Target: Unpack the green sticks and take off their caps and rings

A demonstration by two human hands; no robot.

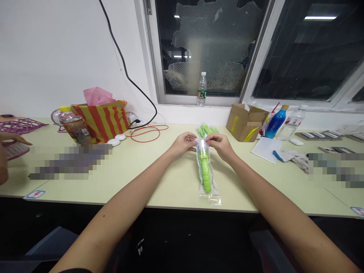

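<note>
A clear plastic bag (pixel 213 191) lies lengthwise on the table in front of me. Inside it is a bright green plastic item with a ridged handle (pixel 206 172) pointing toward me and a clear section above it. I cannot make out its exact kind. Green, leaf-like parts (pixel 206 130) show at the far end. My left hand (pixel 182 146) pinches the bag's left side near the clear section. On the opposite side, my right hand (pixel 222 146) grips the bag between thumb and fingers.
At left stand a striped bag (pixel 99 121), a bottle with a yellow cap (pixel 75 127) and a red cable (pixel 145 133); another person's hand (pixel 11 142) is beyond. To the right are a cardboard box (pixel 241 123), a blue bottle (pixel 275 122) and white paper (pixel 265 149).
</note>
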